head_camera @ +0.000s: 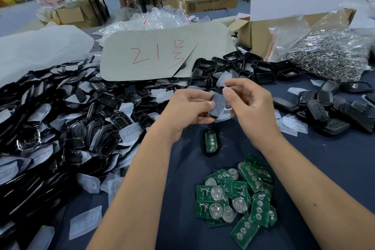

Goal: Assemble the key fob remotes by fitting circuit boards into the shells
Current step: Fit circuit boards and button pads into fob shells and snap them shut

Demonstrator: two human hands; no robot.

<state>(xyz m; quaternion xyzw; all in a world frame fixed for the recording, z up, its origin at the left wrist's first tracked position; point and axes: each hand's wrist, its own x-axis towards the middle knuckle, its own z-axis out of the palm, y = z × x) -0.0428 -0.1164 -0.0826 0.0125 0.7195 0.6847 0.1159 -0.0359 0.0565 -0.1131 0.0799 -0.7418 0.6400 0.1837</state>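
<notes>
- Green rectangular circuit boards (235,199): loose pile near me; one sits in a black plastic shell (210,141) on the cloth.
- Left hand (188,105) and right hand (246,103): both pinch a translucent rubber button pad (218,105) over a shell.
- Heaped black shells (60,124): most assembly remains, I judge.

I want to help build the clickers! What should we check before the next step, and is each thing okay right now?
1. Left hand grips the black shell: ok.
2. Right hand pinches the grey pad over that shell: ok.
3. Pad seated flat in the shell: cannot tell, fingers hide it.
4. Shell with a board already in it waits on the table between the forearms: ok.
5. Spare circuit boards piled close by: ok.
6. More empty shells heaped at the left: ok.
</notes>
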